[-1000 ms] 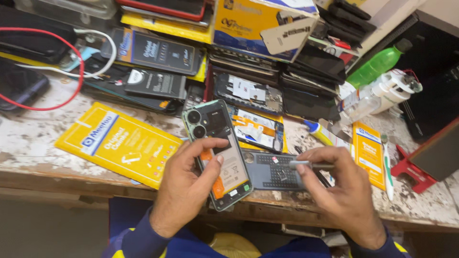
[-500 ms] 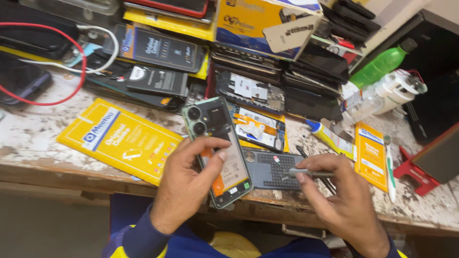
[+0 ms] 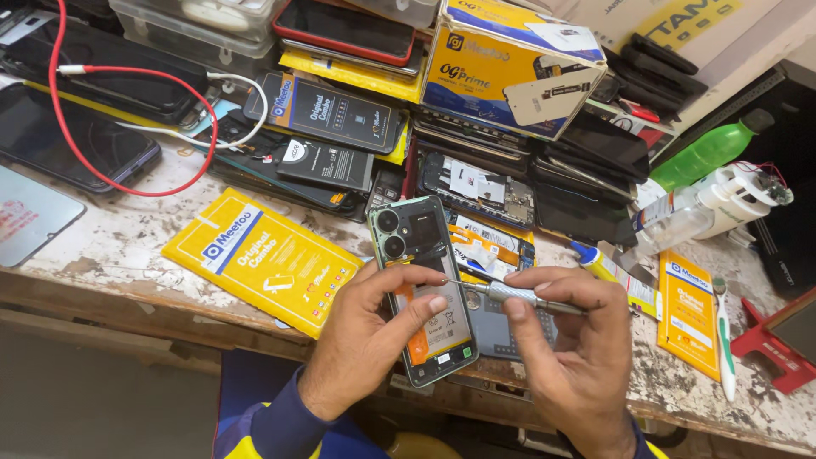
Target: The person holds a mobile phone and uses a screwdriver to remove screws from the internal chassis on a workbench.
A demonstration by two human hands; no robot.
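Observation:
My left hand grips an opened smartphone with its back cover off, so the battery and camera modules show. The phone is tilted above the bench's front edge. My right hand holds a slim metal screwdriver between thumb and fingers. Its tip points left, at the phone's right edge near the middle. Under my right hand lies a dark grey phone part on the worn white workbench.
A flat yellow packet lies left of my hands, another to the right beside a toothbrush. Stacked phones, black packets, a yellow-and-blue box, a red cable, a green bottle and a white bottle crowd the back.
My right hand has lifted off the dark part and brought the screwdriver up, its tip now at the phone. The left hand keeps its hold on the phone.

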